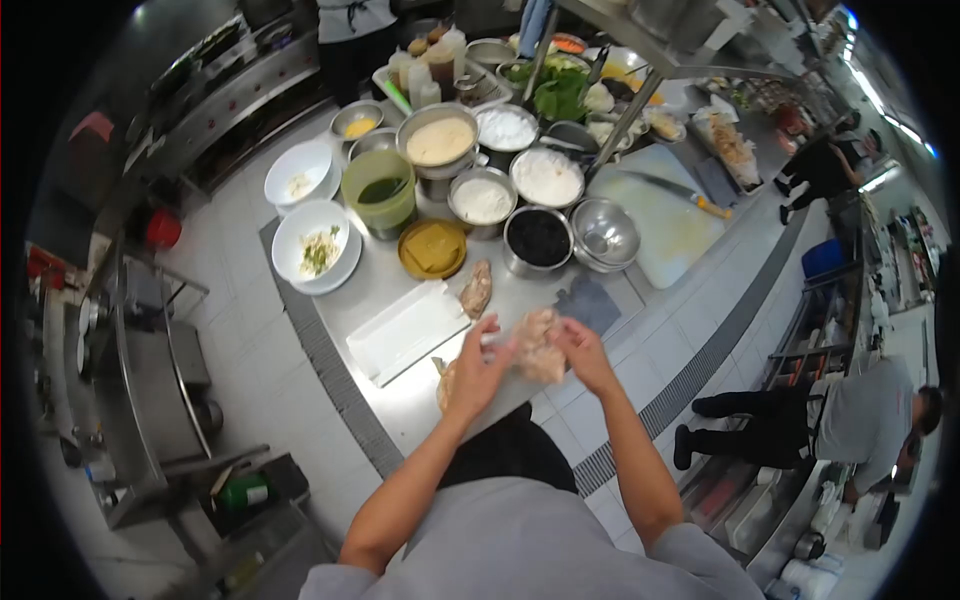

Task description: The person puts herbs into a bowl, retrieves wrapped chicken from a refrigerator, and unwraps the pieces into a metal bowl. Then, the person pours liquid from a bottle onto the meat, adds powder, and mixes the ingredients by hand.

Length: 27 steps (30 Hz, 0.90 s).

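Note:
A pale, pinkish-brown piece of food, perhaps meat [541,347], is held up between my two hands, slightly blurred. My right hand [580,352] pinches its right side. On its left side is my left hand [483,362], thumb and fingers apart, its fingertips blurred where they meet the piece. A similar brown piece [477,288] lies on the steel table [395,408] beside a white rectangular plate [408,332]. Another piece [447,385] lies near the table's front edge, partly hidden by my left hand.
Bowls of white powder [548,177], a bowl of black contents [538,238] and a green container [379,194] stand beyond. A knife [690,194] lies on the cutting board [650,225]. White bowls [316,245] sit left. A person [860,410] stands right.

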Each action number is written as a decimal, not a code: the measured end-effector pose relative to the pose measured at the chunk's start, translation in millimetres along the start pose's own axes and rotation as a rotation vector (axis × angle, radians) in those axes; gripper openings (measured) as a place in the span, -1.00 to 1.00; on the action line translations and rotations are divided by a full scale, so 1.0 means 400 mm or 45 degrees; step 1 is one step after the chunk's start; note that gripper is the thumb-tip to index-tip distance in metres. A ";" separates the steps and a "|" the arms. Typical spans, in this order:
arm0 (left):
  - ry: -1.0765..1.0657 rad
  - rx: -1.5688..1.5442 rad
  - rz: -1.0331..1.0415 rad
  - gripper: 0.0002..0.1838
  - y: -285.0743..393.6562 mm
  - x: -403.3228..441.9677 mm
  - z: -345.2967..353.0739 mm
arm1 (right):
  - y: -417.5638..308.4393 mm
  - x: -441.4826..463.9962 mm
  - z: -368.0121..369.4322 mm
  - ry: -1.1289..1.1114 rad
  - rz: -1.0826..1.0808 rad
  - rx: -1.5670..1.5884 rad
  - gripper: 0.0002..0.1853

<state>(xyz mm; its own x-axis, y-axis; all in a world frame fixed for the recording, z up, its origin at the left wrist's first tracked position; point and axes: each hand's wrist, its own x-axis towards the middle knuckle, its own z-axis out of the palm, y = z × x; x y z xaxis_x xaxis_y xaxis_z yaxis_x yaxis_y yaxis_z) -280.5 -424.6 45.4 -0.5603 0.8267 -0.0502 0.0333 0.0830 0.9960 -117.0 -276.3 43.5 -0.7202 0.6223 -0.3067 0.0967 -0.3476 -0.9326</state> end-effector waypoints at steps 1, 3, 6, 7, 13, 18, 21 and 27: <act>0.078 -0.033 -0.093 -0.49 0.039 0.004 -0.020 | 0.005 0.008 -0.022 0.064 -0.044 -0.043 -0.66; 0.177 0.079 -0.095 -0.55 0.067 0.000 -0.083 | 0.024 0.063 -0.050 0.089 -0.013 -0.023 -0.66; 0.033 0.572 -0.073 -0.50 -0.005 -0.056 -0.164 | 0.034 0.126 -0.094 0.180 0.186 -0.051 -0.61; 0.041 0.578 -0.078 -0.50 -0.013 -0.078 -0.146 | 0.023 0.134 -0.102 0.170 0.188 -0.048 -0.61; 0.113 1.100 -0.165 -0.36 -0.109 -0.121 -0.020 | -0.086 0.108 -0.163 0.288 -0.242 -1.163 -0.61; 0.371 0.769 -0.176 -0.51 -0.163 -0.128 -0.003 | -0.194 0.179 -0.334 0.922 -0.571 -1.025 -0.63; 0.411 0.581 -0.279 -0.52 -0.167 -0.137 0.017 | -0.267 0.300 -0.437 1.175 -0.836 -1.277 -0.69; 0.591 -0.320 -0.483 -0.56 -0.078 -0.133 0.059 | -0.325 0.378 -0.493 0.672 -0.332 -1.587 -0.85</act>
<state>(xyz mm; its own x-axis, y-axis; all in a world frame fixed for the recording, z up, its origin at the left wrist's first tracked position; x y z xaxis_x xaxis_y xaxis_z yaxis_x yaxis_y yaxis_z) -232.0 -458.0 15.3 -0.7963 0.4344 -0.4210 -0.4008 0.1425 0.9050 -103.0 1.4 81.0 -0.4961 0.8588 0.1279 0.7477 0.4975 -0.4399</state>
